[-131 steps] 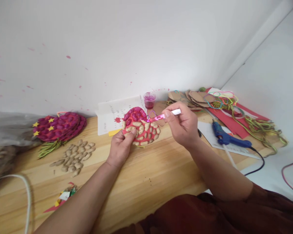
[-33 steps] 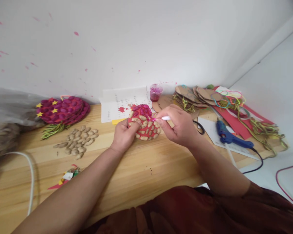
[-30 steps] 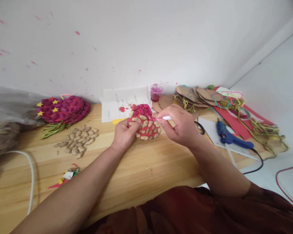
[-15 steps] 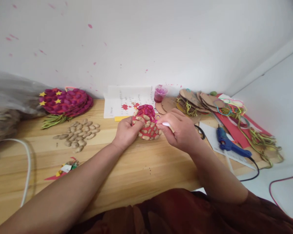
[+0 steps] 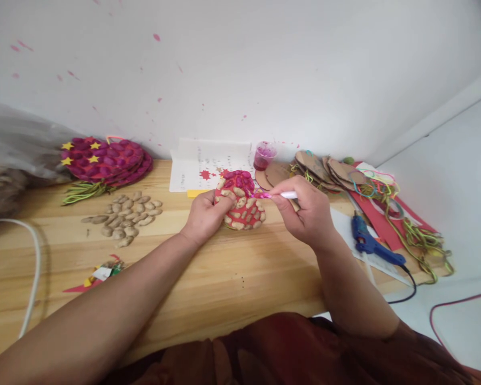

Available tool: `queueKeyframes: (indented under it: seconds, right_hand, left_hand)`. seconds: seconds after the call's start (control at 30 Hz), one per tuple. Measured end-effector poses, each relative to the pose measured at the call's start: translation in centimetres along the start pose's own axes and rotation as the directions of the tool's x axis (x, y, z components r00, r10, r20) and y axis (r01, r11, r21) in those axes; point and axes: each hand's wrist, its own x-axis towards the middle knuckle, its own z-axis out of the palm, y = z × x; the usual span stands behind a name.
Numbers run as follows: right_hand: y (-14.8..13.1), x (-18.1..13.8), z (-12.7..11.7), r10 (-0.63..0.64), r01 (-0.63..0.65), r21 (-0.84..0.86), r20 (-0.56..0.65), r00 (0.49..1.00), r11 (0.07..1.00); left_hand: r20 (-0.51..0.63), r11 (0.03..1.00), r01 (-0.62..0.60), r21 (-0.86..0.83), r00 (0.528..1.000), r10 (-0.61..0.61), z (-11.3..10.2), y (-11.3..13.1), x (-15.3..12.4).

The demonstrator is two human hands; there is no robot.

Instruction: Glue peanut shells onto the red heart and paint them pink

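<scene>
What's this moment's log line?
left hand: gripping peanut disc | right hand: holding pink-stained white applicator | top peanuts: magenta, lower peanuts: tan

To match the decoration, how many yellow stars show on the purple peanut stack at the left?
4 show on the purple stack: an upper-left star, an upper-right star, a lower-left star and a lower-right star. More may be hidden underneath.

We see a pale wooden surface (image 5: 240,262) bearing loose peanuts (image 5: 129,204), coloured scraps (image 5: 102,274) nearer us, stacked purple pieces (image 5: 114,160) at the left rear, a printed white sheet (image 5: 186,167) along the back, and cardboard discs (image 5: 278,173) farther right.
</scene>
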Motion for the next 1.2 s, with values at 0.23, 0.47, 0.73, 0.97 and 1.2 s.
queueKeyframes:
  seconds: [0.23, 0.47, 0.73, 0.97, 1.2]
  right_hand:
    - [0.29, 0.05, -0.08, 0.055, -0.055, 0.044, -0.01, 0.998, 0.998]
    - [0.44, 0.07, -0.15, 0.069, -0.066, 0.063, -0.042, 0.997, 0.996]
    - [0.66, 0.05, -0.03, 0.077, -0.071, 0.065, -0.084, 0.994, 0.995]
    - [0.75, -0.03, 0.18, 0.075, -0.069, 0.068, -0.095, 0.993, 0.995]
    - [0.89, -0.03, 0.23, 0.097, -0.09, 0.077, -0.096, 0.991, 0.993]
  left_hand:
    - [0.013, 1.0, -0.013, -0.022, 1.0, 0.013, -0.01, 0.02, -0.02]
    - [0.009, 0.999, -0.016, -0.041, 1.0, 0.016, 0.08, 0.1, -0.05]
    - [0.014, 0.999, -0.019, -0.044, 1.0, 0.019, 0.15, 0.25, -0.17]
    - [0.031, 0.999, -0.017, -0.041, 0.999, 0.018, 0.11, 0.25, -0.23]
    - [0.043, 0.999, -0.025, -0.034, 0.999, 0.026, 0.08, 0.2, -0.25]
